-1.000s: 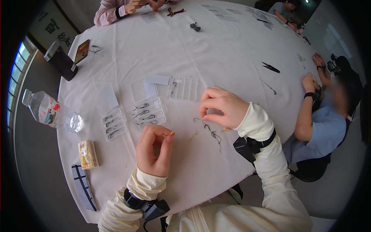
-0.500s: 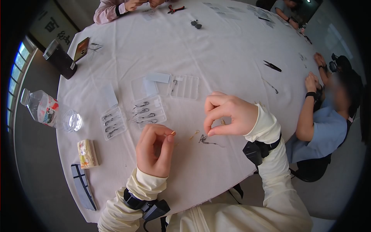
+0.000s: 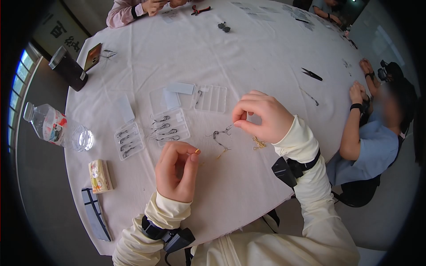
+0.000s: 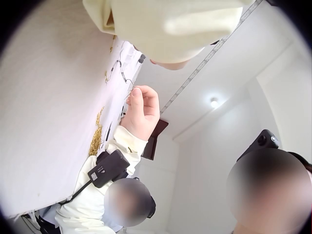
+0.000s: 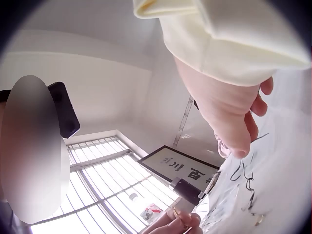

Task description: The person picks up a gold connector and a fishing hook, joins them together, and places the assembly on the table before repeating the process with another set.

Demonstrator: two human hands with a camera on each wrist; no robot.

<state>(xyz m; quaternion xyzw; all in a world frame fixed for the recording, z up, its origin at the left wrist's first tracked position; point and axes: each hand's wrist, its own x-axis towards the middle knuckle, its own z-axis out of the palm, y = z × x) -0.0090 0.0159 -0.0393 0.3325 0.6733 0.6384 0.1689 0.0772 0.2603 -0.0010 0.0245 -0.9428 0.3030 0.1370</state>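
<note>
My left hand (image 3: 177,166) rests on the white tablecloth (image 3: 248,57) and pinches a small gold hook (image 3: 196,152) between thumb and forefinger. My right hand (image 3: 259,117) is raised a little and pinches the end of a tangle of dark hooks (image 3: 219,135), which hangs down to the cloth. A loose gold hook (image 3: 222,153) lies between the hands, and a small gold cluster (image 3: 258,142) lies under my right wrist. In the left wrist view the right hand (image 4: 141,109) shows with dark hooks (image 4: 119,70) beyond it. The right wrist view shows the dark hooks (image 5: 247,181) below the right palm.
Clear plastic hook boxes (image 3: 171,126) lie open left of the hands. A water bottle (image 3: 55,128), a dark tumbler (image 3: 67,68), a phone (image 3: 93,57) and a small packet (image 3: 100,176) stand at the left edge. Black snips (image 3: 311,74) lie far right. Other people sit around the table.
My right hand has lifted away from me and to the left, dragging the dark hook tangle with it towards the boxes. The left hand has kept still with its gold hook.
</note>
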